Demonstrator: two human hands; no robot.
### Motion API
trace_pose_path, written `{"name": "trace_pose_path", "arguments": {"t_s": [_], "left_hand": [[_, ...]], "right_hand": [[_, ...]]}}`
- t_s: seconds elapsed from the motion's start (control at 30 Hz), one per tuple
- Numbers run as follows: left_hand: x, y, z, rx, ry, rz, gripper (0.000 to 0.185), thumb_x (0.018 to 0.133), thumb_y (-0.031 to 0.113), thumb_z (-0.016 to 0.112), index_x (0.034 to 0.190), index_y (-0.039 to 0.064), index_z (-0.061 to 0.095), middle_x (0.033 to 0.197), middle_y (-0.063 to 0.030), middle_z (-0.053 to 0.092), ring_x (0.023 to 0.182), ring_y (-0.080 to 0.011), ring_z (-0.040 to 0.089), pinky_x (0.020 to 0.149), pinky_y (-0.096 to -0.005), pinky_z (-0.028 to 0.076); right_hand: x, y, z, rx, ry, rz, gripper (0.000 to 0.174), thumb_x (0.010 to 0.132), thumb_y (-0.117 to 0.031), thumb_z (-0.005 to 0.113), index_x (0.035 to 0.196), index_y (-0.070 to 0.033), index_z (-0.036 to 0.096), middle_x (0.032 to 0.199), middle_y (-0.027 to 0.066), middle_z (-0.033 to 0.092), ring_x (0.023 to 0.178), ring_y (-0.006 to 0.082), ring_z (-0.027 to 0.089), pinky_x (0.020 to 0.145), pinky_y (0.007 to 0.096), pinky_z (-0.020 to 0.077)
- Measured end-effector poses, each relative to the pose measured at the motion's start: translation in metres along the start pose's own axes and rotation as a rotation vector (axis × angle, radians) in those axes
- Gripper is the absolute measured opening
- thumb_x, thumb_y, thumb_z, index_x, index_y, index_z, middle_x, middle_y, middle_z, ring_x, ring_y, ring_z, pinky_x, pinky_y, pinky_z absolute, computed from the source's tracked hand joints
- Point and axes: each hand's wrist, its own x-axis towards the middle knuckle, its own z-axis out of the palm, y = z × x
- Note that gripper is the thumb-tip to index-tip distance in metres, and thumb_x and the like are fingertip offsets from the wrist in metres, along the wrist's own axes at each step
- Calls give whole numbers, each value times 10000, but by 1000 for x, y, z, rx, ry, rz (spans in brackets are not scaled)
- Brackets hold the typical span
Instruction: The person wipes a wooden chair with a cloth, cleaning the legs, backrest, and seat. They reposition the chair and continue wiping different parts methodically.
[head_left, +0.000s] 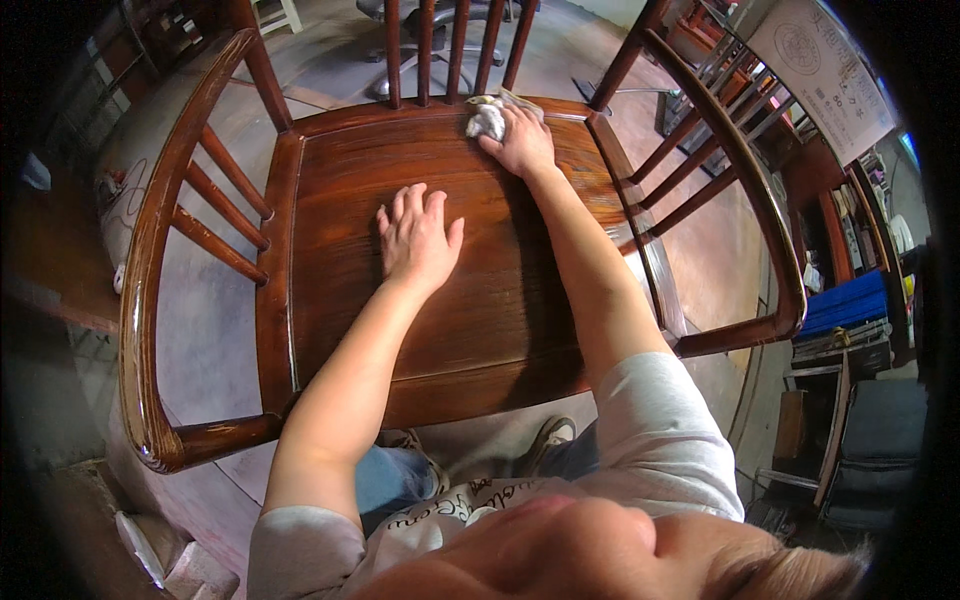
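Observation:
A dark, glossy wooden armchair fills the middle, and its seat lies under both of my hands. My right hand presses a crumpled white and yellowish cloth on the seat's back edge, near the base of the backrest spindles. Flat on the left-centre part of the seat rests my left hand, fingers apart and holding nothing. The left armrest shows pale worn patches. Light shines off the right side of the seat.
The right armrest curves beside my right arm. Behind the chair stands a wheeled office chair base. To the right are a cardboard sheet with writing, a shelf with blue items and a dark padded chair.

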Motion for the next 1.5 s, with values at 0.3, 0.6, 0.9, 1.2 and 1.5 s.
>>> {"name": "trace_pose_path", "arguments": {"t_s": [0.3, 0.6, 0.9, 1.2, 1.5], "left_hand": [[2, 1, -2, -9, 1, -11, 415, 861, 284, 616, 1191, 53, 518, 1317, -181, 430, 1277, -336, 367, 1050, -565, 269], [2, 3, -6, -31, 1, -22, 436, 843, 277, 631, 1190, 39, 516, 1293, -181, 433, 1259, -336, 371, 1044, -592, 265], [2, -2, -4, -14, 33, -8, 405, 825, 302, 658, 1101, 39, 522, 1192, -160, 493, 1180, -324, 439, 1015, -524, 305], [1, -3, -7, -54, 5, -27, 454, 848, 304, 632, 1187, 26, 516, 1302, -168, 447, 1270, -322, 374, 1065, -543, 261], [4, 2, -10, -38, -61, -64, 434, 877, 308, 603, 1186, 18, 514, 1304, -176, 433, 1272, -324, 364, 1062, -570, 261]], "right_hand": [[29, -23, 32, 27, 114, -36, 752, 707, -417, 728, 1307, -61, 448, 1326, 183, 445, 1258, 333, 429, 1033, 484, 352], [-7, -50, 22, 79, 9, -94, 640, 766, -432, 641, 1252, -41, 493, 1215, 186, 555, 1182, 332, 495, 1009, 466, 361], [16, -100, 38, 188, -131, -448, 693, 747, -439, 660, 1315, -85, 480, 1333, 171, 507, 1239, 322, 475, 1027, 444, 372], [-4, 14, -3, 39, -62, 130, 671, 783, -439, 668, 1321, -92, 467, 1318, 150, 522, 1163, 313, 547, 981, 416, 439], [-13, 12, -22, -147, -153, 370, 671, 850, -471, 608, 1367, -120, 364, 1088, 129, 647, 1007, 261, 633, 794, 407, 523]]}}
